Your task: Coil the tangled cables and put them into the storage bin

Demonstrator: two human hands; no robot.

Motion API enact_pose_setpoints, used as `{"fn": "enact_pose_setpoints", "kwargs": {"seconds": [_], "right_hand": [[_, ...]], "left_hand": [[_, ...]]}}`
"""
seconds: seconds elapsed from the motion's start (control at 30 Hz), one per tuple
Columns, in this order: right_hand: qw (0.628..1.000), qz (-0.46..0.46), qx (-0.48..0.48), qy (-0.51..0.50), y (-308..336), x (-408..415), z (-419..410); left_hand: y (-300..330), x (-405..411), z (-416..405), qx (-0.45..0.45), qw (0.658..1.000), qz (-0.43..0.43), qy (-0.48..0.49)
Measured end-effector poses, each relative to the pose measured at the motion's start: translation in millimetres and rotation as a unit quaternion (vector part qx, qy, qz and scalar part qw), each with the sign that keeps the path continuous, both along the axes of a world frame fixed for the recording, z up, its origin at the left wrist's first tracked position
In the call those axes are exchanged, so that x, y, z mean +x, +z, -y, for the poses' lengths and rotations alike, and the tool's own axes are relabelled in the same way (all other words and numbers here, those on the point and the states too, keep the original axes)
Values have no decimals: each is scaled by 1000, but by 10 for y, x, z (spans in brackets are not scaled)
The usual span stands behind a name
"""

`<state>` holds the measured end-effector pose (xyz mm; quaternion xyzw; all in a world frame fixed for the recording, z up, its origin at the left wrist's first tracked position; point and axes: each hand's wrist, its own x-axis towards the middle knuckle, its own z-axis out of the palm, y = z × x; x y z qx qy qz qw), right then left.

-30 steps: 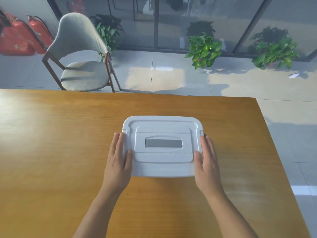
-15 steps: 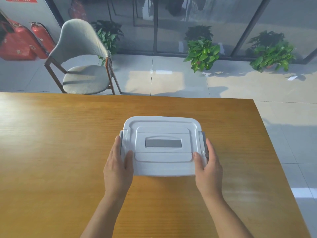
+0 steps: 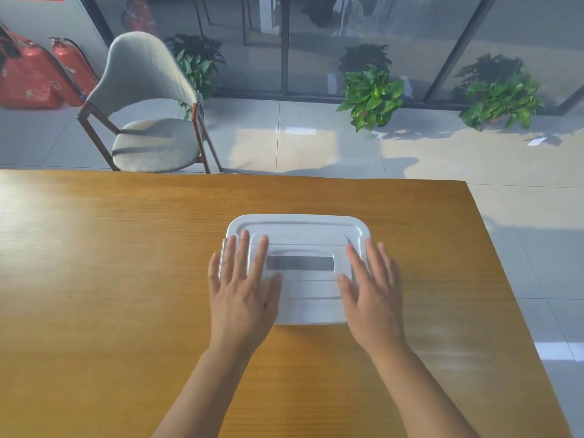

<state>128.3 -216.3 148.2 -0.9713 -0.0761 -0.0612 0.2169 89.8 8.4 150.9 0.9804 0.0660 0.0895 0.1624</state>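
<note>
You are laying both hands flat on the lid (image 3: 303, 248) of the white bin (image 3: 311, 312) — fingers spread, gripping nothing. Your left hand (image 3: 241, 295) is covering the lid's left side, your right hand (image 3: 373, 298) its right, with the grey handle (image 3: 300, 263) showing between them. The bin is sitting closed on the wooden table (image 3: 110, 279), towards its far right — a chair (image 3: 148, 105) is standing beyond.
</note>
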Motion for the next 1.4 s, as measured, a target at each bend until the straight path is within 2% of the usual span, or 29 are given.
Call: {"fn": "enact_pose_setpoints", "kwargs": {"seconds": [0.1, 0.2, 0.47, 1.17, 1.4], "right_hand": [[997, -26, -68, 25, -25, 12, -177], [991, -43, -122, 16, -92, 14, -221], [994, -34, -108, 6, -130, 225, -269], [992, -40, -116, -3, -219, 1810, -525], [985, -95, -139, 26, -78, 1835, -526]], "left_hand": [[-37, 83, 120, 43, 997, -61, -19], [-84, 100, 130, 58, 994, -86, -18], [-136, 306, 98, 71, 994, -86, -17], [-159, 1873, -143, 81, 992, -94, -10], [-10, 1912, -145, 72, 988, -135, -30]]}}
